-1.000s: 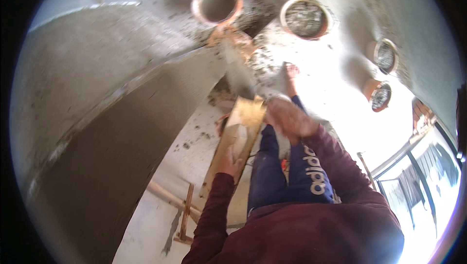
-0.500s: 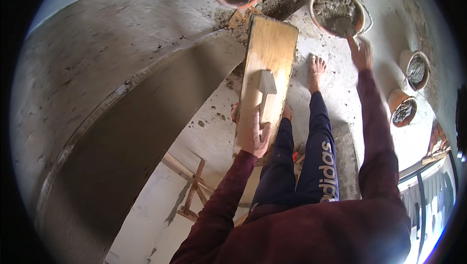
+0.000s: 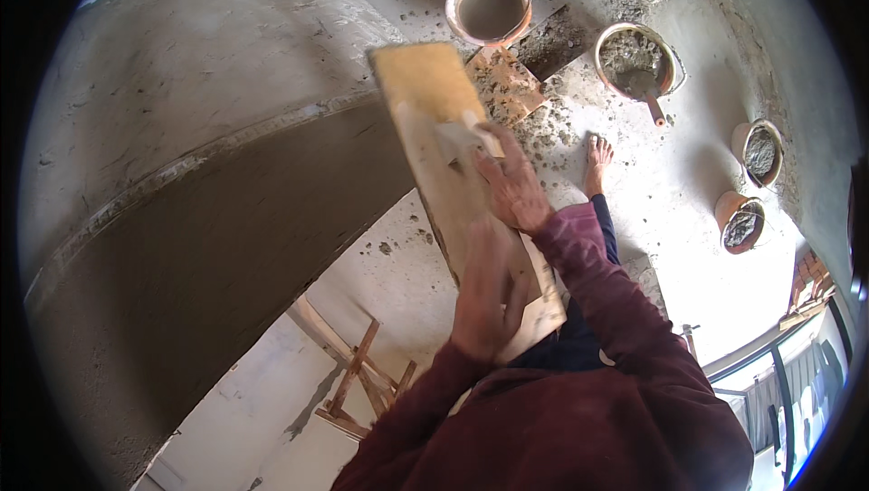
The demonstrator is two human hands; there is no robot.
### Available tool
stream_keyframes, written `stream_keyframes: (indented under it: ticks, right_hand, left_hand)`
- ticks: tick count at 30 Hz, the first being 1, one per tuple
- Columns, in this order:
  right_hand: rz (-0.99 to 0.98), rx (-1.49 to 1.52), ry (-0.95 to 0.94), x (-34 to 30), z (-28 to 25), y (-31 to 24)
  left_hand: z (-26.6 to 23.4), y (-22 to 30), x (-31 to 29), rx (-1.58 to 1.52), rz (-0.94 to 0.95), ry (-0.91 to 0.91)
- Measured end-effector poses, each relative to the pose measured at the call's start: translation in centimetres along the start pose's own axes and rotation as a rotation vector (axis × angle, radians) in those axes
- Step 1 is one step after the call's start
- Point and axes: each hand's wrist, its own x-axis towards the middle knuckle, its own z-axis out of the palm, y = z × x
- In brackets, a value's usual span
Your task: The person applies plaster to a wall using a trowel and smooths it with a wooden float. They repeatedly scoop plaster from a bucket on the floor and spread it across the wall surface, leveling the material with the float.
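Observation:
A long wooden plasterer's float (image 3: 418, 82) is held up in front of me, tilted, its handle side facing up. My left hand (image 3: 485, 290) is closed round the lower part of its handle, a little blurred by motion. Farther up, my right hand (image 3: 518, 181) grips the handle's upper end. Most of the handle is hidden by both hands. To the right, a trowel (image 3: 655, 111) rests in a mortar bucket (image 3: 599, 58), its blade in the grey mix and its handle leaning over the near rim.
A curved wall with fresh plaster (image 3: 235, 247) rises on the left. At the back stands a bucket of greyish liquid (image 3: 453, 13) beside a mortar-spattered board (image 3: 507, 84). Two smaller buckets, one upper (image 3: 740, 143) and one lower (image 3: 727, 208), stand right. A wooden frame (image 3: 355, 369) lies lower left.
My right hand has let go of the trowel, leaving it in the bucket, and has come onto the float's handle. The float has swung left at its far end.

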Motion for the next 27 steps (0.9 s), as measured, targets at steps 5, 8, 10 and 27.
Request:
stream_keyframes:
  ticks: [5,8,10,27]
  right_hand:
    - [-0.394,-0.334,-0.006,1.8,-0.1,2.6]
    - [0.243,0.118,-0.117,2.7,-1.8,-0.6]
    - [0.367,0.107,-0.158,3.9,-2.3,-0.3]
    - [0.085,-0.252,-0.402,6.5,5.1,11.5]
  left_hand:
    - [-5.7,2.8,-7.8,-0.057,0.184,-0.079]
    - [-7.9,2.2,-11.3,0.195,-0.152,0.559]
    - [-9.8,-0.2,-9.4,0.296,-0.041,0.925]
    - [-14.7,-14.1,-6.3,0.863,0.018,0.878]
